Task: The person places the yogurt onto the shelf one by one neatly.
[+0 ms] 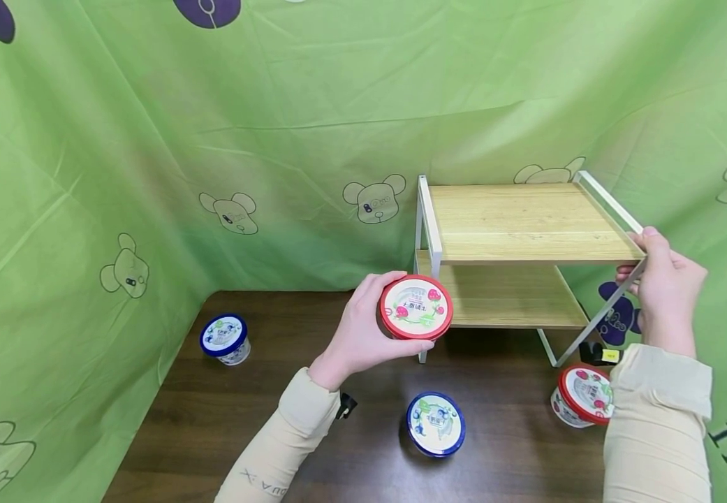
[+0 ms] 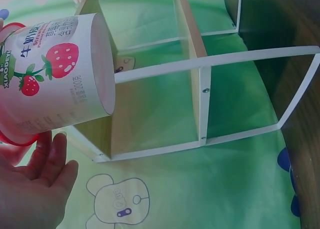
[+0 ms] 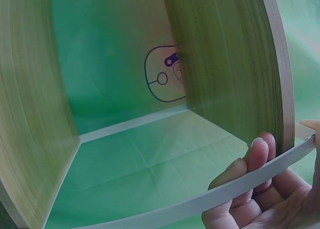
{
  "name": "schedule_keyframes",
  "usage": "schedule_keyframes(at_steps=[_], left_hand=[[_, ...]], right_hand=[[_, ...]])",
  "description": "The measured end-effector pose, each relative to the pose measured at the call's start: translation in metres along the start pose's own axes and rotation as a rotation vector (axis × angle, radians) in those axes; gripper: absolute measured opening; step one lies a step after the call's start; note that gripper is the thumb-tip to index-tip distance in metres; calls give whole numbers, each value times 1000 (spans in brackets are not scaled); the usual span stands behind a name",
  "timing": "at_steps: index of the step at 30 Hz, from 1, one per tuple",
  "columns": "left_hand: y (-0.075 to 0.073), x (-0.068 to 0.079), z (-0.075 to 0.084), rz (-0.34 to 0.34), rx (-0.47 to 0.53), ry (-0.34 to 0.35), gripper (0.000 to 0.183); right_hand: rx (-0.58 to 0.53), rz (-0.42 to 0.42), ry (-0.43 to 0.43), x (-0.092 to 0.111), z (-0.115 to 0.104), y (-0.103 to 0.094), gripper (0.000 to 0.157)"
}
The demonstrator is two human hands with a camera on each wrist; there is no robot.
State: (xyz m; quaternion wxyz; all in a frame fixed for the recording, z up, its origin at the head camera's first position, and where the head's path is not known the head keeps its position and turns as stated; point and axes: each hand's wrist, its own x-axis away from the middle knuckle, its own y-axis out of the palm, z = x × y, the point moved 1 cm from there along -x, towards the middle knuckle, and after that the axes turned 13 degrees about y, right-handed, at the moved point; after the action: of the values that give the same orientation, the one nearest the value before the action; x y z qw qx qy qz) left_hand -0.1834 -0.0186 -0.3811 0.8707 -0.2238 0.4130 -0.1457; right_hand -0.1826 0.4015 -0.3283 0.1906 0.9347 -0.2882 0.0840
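My left hand (image 1: 366, 328) holds a paper tub with a red lid (image 1: 416, 307), thumb and fingers around its rim. Strawberries are printed on the tub's white side (image 2: 60, 71) in the left wrist view. It is in the air, in front of the left post of a two-tier shelf (image 1: 533, 216) with wooden boards and a white metal frame. At the shelf's right front corner my right hand (image 1: 671, 286) grips the frame. In the right wrist view, the fingers (image 3: 257, 151) curl around the white bar (image 3: 200, 201), close to the upper board (image 3: 230, 54).
A blue-lidded tub (image 1: 435, 424) stands on the dark wooden table (image 1: 212, 426) in front of the shelf. Another blue-lidded tub (image 1: 225, 339) is at the table's far left. Beside the right forearm sits a red-lidded tub (image 1: 583, 395). Green bear-print cloth (image 1: 300, 161) hangs behind.
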Motion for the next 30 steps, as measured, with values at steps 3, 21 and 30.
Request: schedule_keyframes(at_steps=[3,21,30], left_hand=[[1,-1,3,-5,3,9,92],[10,-13,16,-8,5,97,97],[16,-19,21,-28,10,122,98]], right_hand=[[1,-1,4,0,0,0,22],[-12,6,7,-1,0,-1,22],[-23,2,6,-1,0,1,22]])
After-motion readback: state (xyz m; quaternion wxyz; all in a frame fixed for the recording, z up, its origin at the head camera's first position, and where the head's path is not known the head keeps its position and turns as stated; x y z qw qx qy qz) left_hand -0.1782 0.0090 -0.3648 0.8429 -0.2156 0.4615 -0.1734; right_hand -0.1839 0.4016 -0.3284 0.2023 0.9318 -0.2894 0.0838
